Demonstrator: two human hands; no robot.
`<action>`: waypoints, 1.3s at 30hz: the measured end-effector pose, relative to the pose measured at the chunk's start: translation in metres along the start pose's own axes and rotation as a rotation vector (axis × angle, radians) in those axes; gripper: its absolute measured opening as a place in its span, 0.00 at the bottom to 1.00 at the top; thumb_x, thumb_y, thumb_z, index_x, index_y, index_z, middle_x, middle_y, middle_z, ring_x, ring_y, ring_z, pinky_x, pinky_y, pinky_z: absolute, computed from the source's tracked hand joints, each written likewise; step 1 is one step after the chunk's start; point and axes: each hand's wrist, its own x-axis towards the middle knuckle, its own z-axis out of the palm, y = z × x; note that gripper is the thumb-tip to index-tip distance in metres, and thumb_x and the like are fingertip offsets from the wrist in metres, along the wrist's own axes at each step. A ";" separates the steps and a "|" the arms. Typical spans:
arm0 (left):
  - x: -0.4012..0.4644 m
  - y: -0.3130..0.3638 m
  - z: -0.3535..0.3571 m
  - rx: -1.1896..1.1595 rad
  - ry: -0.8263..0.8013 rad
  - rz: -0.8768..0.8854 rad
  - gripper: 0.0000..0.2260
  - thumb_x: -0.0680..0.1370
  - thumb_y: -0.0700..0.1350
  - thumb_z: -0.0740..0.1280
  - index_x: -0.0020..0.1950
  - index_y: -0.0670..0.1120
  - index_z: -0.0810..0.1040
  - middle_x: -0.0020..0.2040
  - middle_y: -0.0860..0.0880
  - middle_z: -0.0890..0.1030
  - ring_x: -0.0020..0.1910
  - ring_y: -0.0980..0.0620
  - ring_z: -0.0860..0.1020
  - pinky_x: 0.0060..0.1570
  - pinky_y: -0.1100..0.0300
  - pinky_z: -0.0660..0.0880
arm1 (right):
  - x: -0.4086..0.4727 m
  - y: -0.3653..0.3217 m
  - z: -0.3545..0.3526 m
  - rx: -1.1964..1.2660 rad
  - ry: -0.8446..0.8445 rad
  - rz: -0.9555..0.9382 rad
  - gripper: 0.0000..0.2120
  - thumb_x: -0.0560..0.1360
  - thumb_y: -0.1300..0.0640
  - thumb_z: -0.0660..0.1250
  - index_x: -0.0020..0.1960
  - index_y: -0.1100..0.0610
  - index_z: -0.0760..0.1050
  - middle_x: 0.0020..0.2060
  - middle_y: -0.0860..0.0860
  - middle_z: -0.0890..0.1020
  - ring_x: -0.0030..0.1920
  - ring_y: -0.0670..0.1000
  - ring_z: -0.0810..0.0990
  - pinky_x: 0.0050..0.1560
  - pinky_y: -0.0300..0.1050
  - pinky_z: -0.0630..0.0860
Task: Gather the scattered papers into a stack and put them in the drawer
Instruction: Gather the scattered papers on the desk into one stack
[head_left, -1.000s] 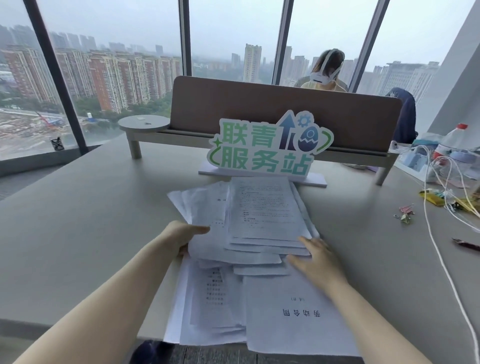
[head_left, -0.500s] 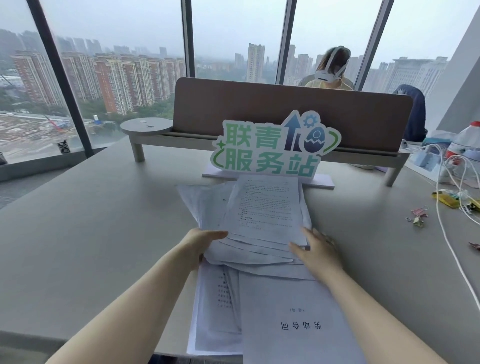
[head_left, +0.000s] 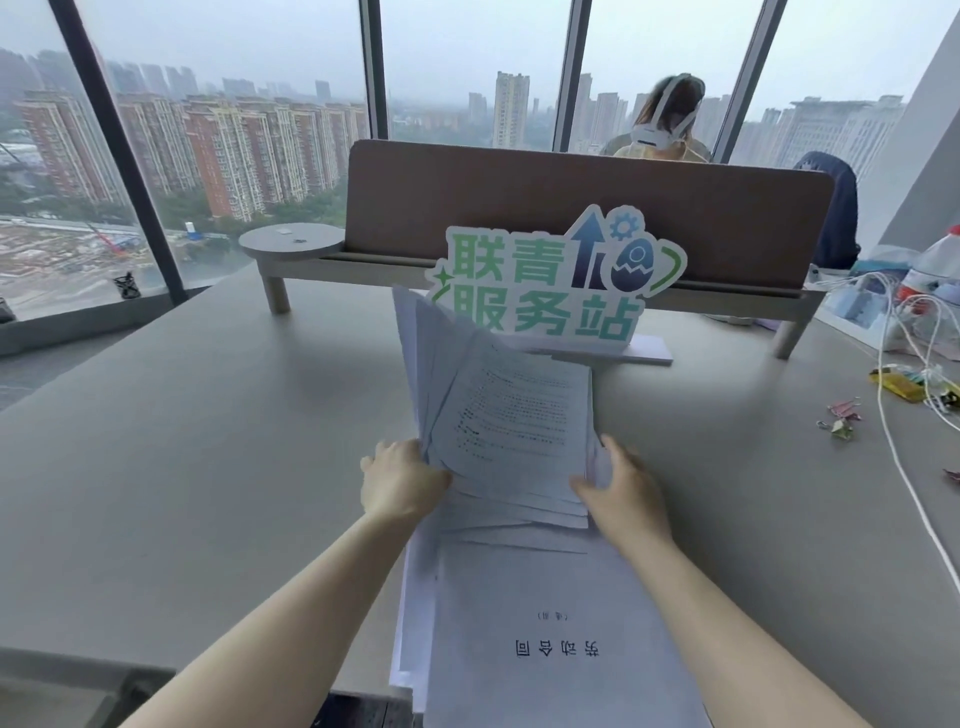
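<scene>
White papers (head_left: 511, 415) gripped between left hand (head_left: 402, 480), right hand (head_left: 626, 491).

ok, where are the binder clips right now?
Head view, far right of the desk: the binder clips lie loose beside the white cable, near the yellow packet, well right of the papers.

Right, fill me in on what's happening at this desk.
A person is gathering loose papers on the desk. The left hand and right hand grip the near edge of a bundle of printed sheets from either side, its far end raised toward the green sign. More sheets, topped by a cover page, lie flat underneath, reaching the desk's near edge. No drawer is in view, so nothing is put away yet.
</scene>
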 end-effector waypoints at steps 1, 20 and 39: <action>-0.001 -0.001 0.000 0.034 0.017 0.017 0.08 0.66 0.47 0.69 0.40 0.43 0.75 0.47 0.40 0.80 0.51 0.38 0.77 0.41 0.55 0.68 | 0.000 -0.003 0.000 -0.002 0.007 0.010 0.33 0.72 0.51 0.72 0.73 0.56 0.66 0.69 0.57 0.74 0.68 0.59 0.72 0.61 0.48 0.69; -0.023 -0.006 -0.018 -0.978 -0.109 -0.024 0.17 0.58 0.34 0.72 0.45 0.45 0.81 0.40 0.46 0.85 0.40 0.44 0.81 0.44 0.53 0.81 | 0.009 -0.027 -0.014 0.738 -0.127 0.403 0.29 0.70 0.59 0.76 0.68 0.65 0.72 0.60 0.56 0.80 0.53 0.56 0.81 0.50 0.46 0.75; -0.009 0.103 -0.123 -1.037 0.108 0.394 0.09 0.66 0.39 0.78 0.43 0.46 0.84 0.39 0.51 0.85 0.35 0.56 0.83 0.37 0.63 0.79 | -0.004 -0.144 -0.110 0.780 0.358 -0.409 0.14 0.72 0.67 0.66 0.55 0.55 0.77 0.49 0.47 0.84 0.47 0.44 0.82 0.45 0.33 0.77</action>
